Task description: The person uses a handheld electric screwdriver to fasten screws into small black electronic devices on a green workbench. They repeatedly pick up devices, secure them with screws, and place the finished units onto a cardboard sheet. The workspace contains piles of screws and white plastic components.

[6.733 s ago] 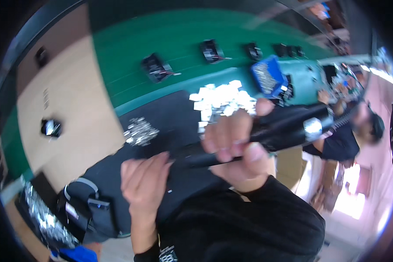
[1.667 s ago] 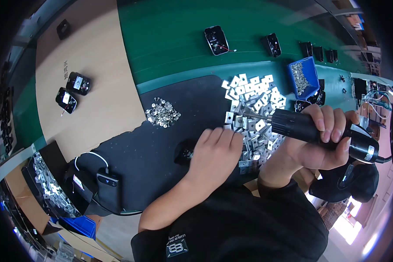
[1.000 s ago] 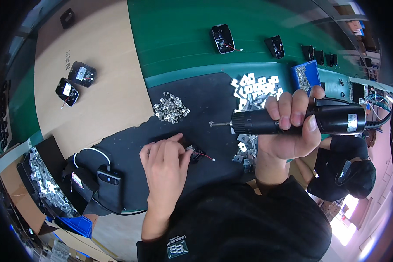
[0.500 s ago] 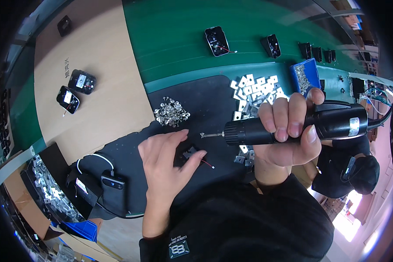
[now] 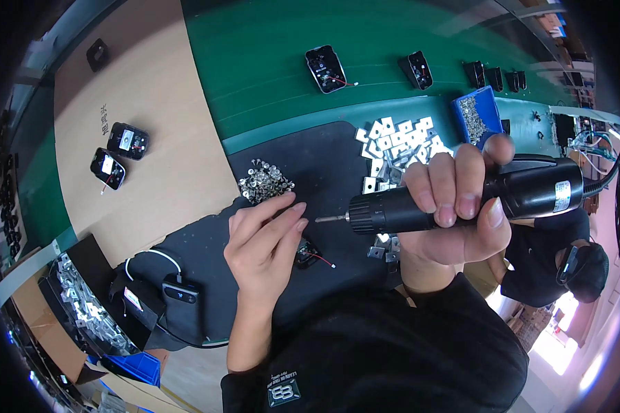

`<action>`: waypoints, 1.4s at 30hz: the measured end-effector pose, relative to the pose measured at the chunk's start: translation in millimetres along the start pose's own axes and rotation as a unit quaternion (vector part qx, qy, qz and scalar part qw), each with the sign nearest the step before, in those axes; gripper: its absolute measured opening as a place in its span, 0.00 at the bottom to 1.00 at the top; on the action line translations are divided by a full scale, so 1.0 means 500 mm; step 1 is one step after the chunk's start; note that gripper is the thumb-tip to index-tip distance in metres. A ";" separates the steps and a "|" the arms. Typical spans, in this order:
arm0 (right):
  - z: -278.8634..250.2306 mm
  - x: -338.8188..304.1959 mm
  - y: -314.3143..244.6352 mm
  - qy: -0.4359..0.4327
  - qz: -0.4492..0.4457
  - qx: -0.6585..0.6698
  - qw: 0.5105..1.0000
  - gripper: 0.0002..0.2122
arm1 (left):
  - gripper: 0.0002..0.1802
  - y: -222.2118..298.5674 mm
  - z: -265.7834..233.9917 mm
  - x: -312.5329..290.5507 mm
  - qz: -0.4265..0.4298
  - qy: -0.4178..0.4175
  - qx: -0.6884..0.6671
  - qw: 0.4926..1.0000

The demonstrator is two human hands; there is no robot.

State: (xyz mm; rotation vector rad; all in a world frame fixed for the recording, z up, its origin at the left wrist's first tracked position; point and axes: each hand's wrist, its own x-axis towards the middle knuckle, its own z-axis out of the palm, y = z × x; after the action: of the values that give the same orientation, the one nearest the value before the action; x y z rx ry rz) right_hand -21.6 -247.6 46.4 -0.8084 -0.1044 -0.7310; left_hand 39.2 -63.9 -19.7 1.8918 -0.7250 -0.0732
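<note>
1. Grips a black cylindrical electric screwdriver (image 5: 393, 210) in the right hand (image 5: 455, 241), with the digits wrapped over the far side of the barrel and the thumb along the near side, firmly clamped.
2. Runs nearly level across the view along the screwdriver's long axis, with the thin metal bit (image 5: 331, 219) pointing left, straight toward the left hand (image 5: 262, 251), and the black cord (image 5: 592, 188) at the opposite end.
3. Gathers the left fingers (image 5: 275, 220) close together at the tips, just left of the bit's end in the view. Cannot tell from here of any contact with the bit, nor of anything pinched between the tips.
4. Shows a loose pile of silver round-headed metal screws (image 5: 265, 180) just beyond the left fingertips, slightly to their left, partly overlapped by the hand; lies nearer to the left hand than to the right.
5. Shows a small black plastic housing (image 5: 307, 253) on the black table mat (image 5: 337, 158), below and slightly right of the left fingertips and below the bit in the view. Trails a thin red wire (image 5: 324, 261) to the lower right. Cannot make out the housing's long axis, being partly covered by the left hand.
6. Spreads silver square metal plates (image 5: 399, 138) beyond the right hand, near a blue plastic bin (image 5: 489, 110) of small metal parts.
</note>
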 end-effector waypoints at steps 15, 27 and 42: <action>0.026 -0.006 -0.004 0.002 0.006 0.054 0.999 0.21 | 0.08 -0.003 0.003 -0.030 -0.103 0.017 -0.169 0.980; 0.059 -0.012 -0.025 -0.033 0.038 0.122 0.991 0.19 | 0.11 0.038 0.021 -0.092 -0.128 0.093 -0.601 0.783; 0.052 -0.030 -0.019 -0.091 0.025 0.019 0.995 0.20 | 0.50 -0.006 -0.041 -0.092 0.083 0.009 -0.054 0.995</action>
State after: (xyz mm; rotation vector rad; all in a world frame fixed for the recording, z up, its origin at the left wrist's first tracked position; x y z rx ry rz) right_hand -34.2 -225.8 65.1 -0.8366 -0.2598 -0.6062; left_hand 10.8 -22.5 -25.9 1.7217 -0.8468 0.0111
